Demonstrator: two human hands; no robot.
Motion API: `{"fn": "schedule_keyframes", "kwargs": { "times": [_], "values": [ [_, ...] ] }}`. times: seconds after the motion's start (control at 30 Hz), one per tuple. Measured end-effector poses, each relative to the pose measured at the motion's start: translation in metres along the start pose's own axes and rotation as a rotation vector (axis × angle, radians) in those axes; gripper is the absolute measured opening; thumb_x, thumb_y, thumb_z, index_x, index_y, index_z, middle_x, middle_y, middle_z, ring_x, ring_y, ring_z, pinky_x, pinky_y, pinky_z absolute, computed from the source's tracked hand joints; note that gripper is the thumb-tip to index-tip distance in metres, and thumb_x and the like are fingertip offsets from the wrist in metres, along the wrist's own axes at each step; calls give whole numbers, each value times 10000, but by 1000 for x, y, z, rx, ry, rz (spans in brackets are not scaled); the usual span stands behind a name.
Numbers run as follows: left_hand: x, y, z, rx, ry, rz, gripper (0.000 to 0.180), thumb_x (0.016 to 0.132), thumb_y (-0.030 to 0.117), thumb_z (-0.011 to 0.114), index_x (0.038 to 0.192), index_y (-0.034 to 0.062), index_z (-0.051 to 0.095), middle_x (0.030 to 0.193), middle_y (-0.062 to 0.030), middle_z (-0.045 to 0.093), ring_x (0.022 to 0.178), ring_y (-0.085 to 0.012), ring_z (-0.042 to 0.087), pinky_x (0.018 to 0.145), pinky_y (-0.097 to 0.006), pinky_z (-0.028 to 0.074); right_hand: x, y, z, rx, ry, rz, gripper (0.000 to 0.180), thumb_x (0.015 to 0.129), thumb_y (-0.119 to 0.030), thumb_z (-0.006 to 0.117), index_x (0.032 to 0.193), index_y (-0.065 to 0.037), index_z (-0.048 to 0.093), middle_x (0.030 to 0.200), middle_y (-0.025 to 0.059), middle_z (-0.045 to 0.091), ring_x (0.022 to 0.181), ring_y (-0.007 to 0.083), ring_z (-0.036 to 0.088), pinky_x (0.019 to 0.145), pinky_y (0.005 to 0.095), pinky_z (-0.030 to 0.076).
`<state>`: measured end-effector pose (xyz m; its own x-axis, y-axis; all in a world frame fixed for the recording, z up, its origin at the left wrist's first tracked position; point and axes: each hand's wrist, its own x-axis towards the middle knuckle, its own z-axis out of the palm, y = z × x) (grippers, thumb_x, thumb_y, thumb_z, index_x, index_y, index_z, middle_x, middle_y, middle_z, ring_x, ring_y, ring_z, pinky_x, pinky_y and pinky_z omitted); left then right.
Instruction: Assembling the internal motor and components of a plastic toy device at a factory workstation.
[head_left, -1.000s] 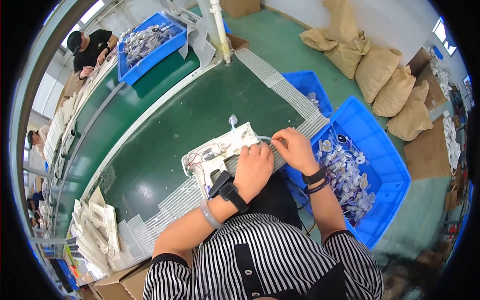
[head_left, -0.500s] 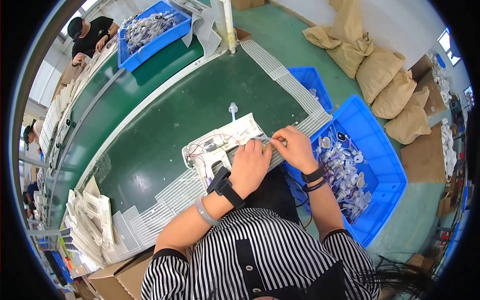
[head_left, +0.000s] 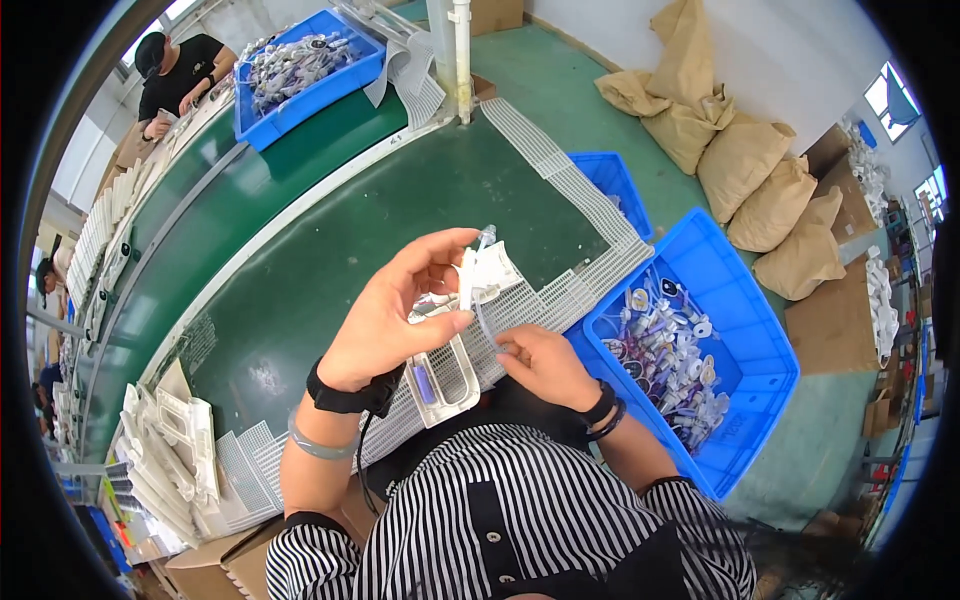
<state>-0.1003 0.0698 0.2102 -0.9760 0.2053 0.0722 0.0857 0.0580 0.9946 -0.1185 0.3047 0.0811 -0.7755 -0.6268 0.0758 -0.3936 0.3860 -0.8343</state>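
Observation:
My left hand (head_left: pixel 385 315) is closed in a pinch on a slim white plastic part (head_left: pixel 466 278), held above the table. A clear plastic tip (head_left: pixel 487 236) shows at its upper end. From there a soft grey tube (head_left: pixel 484 325) hangs toward my right hand (head_left: pixel 548 366). The fingers of that hand are closed on the tube's lower end. Underneath lies a white plastic housing (head_left: pixel 462 392) with a rounded opening, partly hidden by my left hand. A purple strip (head_left: pixel 423 382) shows inside its near end.
A blue bin (head_left: pixel 745 350) of small white and purple parts stands at my right. Grey perforated matting (head_left: pixel 575 290) edges the green table (head_left: pixel 330 250). White housings (head_left: pixel 165 450) are stacked at left. Across the belt, a person (head_left: pixel 180 85) works near another blue bin (head_left: pixel 300 125).
My left hand has come off the housing and risen with the white part. My right hand has moved down and left with the tube. The housing has shifted nearer to me.

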Motion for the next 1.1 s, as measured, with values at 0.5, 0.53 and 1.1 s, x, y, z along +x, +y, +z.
{"fn": "schedule_keyframes", "kwargs": {
  "times": [0.5, 0.53, 1.1],
  "values": [
    [-22, -4, 2, 74, -621, -270, 671, 786, 15, 755, 1426, 63, 559, 1317, -81, 598, 1122, -166, 603, 802, -268, 569, 58, -19, 36, 1010, -200, 134, 280, 1015, -98, 568, 1264, 29, 578, 1075, 109, 686, 906, 165, 690, 783, 300, 562],
    [-23, -6, 11, 104, -686, -200, 672, 785, 15, 760, 1424, 76, 563, 1296, -70, 606, 1069, -161, 621, 777, -265, 579, 62, -25, 40, 1092, -247, 156, 309, 1041, -126, 542, 1305, 32, 558, 1162, 138, 666, 986, 190, 692, 844, 312, 569],
    [-8, -70, 69, 260, -8, -97, 758, 839, -2, 755, 1508, 91, 413, 1375, -124, 431, 1289, -251, 512, 951, -355, 596, 5, 7, 0, 865, 53, 58, 503, 1045, -111, 553, 1499, 6, 370, 1260, 98, 603, 1059, 120, 613, 865, 290, 545]
  ]
}}
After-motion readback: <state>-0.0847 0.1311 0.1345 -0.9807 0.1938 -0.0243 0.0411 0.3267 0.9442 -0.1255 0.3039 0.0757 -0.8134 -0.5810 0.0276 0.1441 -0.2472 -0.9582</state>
